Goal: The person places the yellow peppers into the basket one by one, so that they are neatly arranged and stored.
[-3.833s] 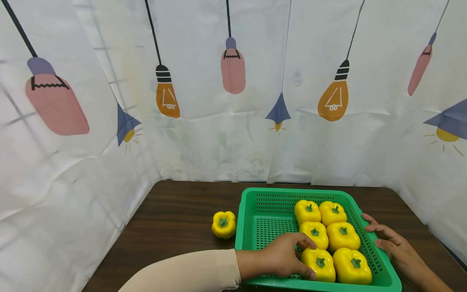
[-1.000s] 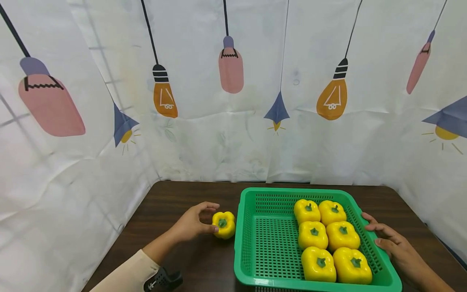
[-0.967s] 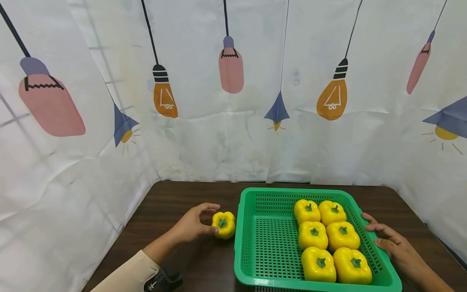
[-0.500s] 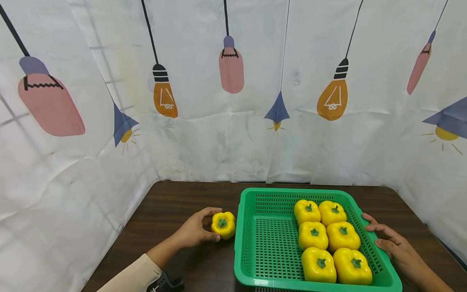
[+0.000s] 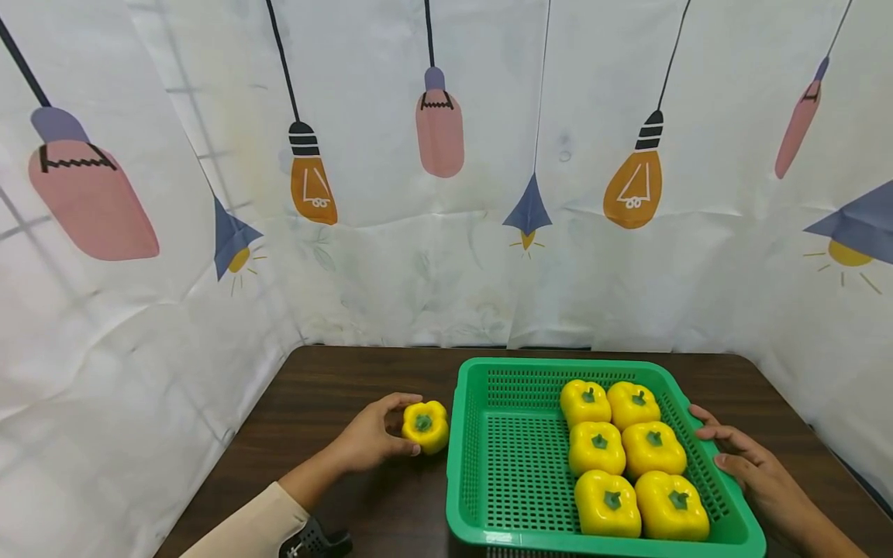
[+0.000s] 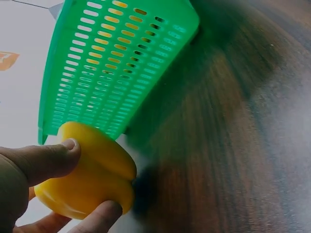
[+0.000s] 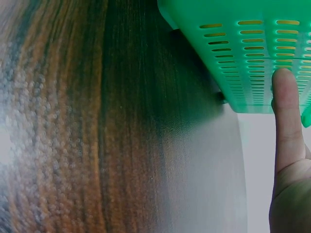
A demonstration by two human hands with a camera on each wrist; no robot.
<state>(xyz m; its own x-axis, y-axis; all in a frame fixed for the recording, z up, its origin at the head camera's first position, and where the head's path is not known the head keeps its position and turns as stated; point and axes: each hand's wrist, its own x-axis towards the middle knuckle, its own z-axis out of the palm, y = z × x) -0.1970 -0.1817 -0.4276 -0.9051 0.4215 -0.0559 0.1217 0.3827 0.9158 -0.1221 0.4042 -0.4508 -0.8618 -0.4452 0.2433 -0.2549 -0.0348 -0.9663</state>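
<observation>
My left hand (image 5: 373,434) grips a yellow bell pepper (image 5: 426,428) on the table, left of a green perforated basket (image 5: 456,465). In the left wrist view, thumb and fingertips press the sides of this bell pepper (image 6: 92,170), close to the basket's outer wall (image 6: 97,63). Inside the basket's right half, several more yellow bell peppers (image 5: 597,448) stand in two columns, green stems up. Over at the right side my right hand (image 5: 756,469) rests against the basket's rim. One straight finger (image 7: 285,116) touches the slotted wall (image 7: 243,43) in the right wrist view.
Dark wood-grain table (image 5: 335,380) lies under everything. Behind and to the left hangs a white curtain (image 5: 418,271) printed with lamps and bulbs. A black strap device (image 5: 314,540) sits at the left wrist, below the beige sleeve (image 5: 254,527).
Earlier my left hand was at a front bell pepper inside the basket; it has moved left to the one on the table and now holds it. My right hand has stayed at the rim.
</observation>
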